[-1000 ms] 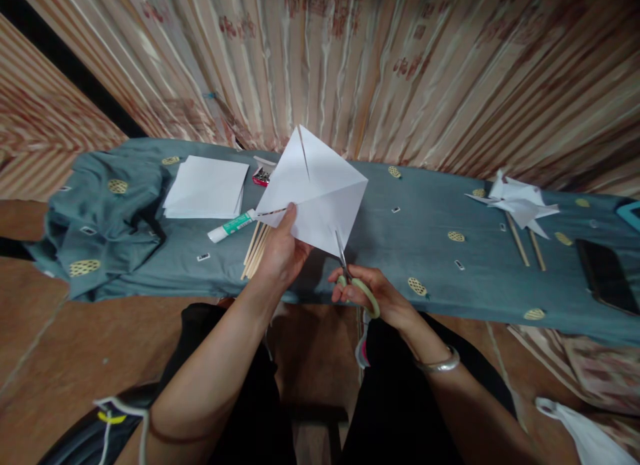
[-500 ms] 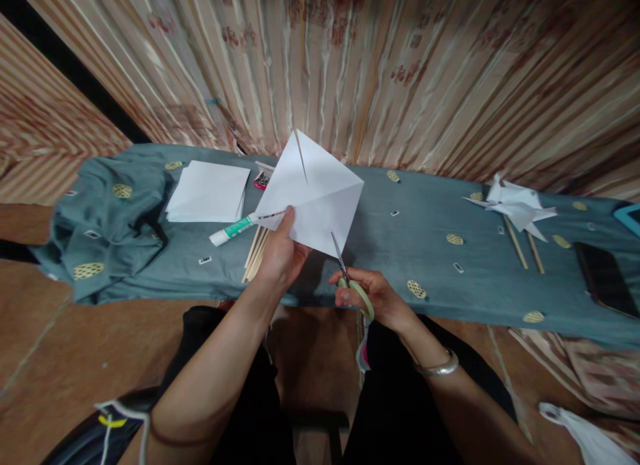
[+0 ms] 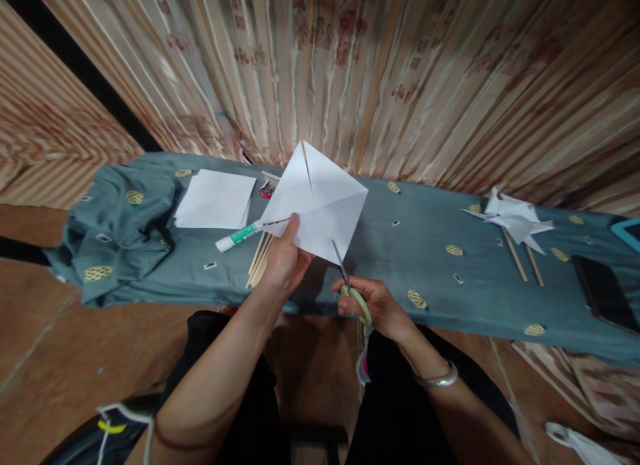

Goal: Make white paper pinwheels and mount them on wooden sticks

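A white square sheet of paper (image 3: 325,208) is held up corner-first, creased across its middle, with slits running in from its top and left corners. My left hand (image 3: 289,261) pinches it near the left slit, thumb on top and fingers beneath. In my right hand (image 3: 373,305) are scissors (image 3: 356,302) with pale green handles. Their blades lie at the paper's lower corner, nearly closed along a line toward the centre. Behind my left hand, a glue stick (image 3: 237,237) and several wooden sticks (image 3: 259,259) rest on the cloth.
A stack of white paper (image 3: 215,199) lies at the left, with a small red box (image 3: 267,189) beside it. Toward the right are folded paper pinwheels (image 3: 517,215) on sticks and a black phone (image 3: 603,288). The patterned cloth (image 3: 430,271) covers a narrow table before a curtain (image 3: 350,71).
The whole scene sits slightly lower in view as the camera tilts. Both hands, the paper and the scissors keep nearly the same positions relative to each other.
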`<state>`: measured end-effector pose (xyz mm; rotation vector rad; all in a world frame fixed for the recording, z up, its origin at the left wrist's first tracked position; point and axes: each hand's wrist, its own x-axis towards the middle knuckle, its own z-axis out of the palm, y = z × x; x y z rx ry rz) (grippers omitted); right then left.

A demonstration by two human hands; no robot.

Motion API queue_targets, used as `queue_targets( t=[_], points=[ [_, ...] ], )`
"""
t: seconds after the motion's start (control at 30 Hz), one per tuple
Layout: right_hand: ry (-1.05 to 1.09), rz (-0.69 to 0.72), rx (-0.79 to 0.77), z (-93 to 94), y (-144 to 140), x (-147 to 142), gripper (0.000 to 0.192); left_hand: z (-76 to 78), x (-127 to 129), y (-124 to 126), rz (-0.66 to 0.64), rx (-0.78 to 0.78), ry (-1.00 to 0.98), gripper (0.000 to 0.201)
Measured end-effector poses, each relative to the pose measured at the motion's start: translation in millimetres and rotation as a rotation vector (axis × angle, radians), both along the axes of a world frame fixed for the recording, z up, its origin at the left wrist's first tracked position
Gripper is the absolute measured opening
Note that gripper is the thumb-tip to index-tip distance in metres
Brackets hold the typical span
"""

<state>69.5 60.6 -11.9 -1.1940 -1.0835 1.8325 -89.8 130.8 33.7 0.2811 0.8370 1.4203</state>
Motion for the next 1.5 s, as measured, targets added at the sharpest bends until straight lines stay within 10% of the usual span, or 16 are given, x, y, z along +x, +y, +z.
queue_targets(
  t=[1.5],
  points=[
    [-0.031,-0.039,-0.02,4.7,4.0,-2.2,0.046,-5.0,9.1,-7.4,-0.059,-0.072,-0.058,0.028]
  ],
)
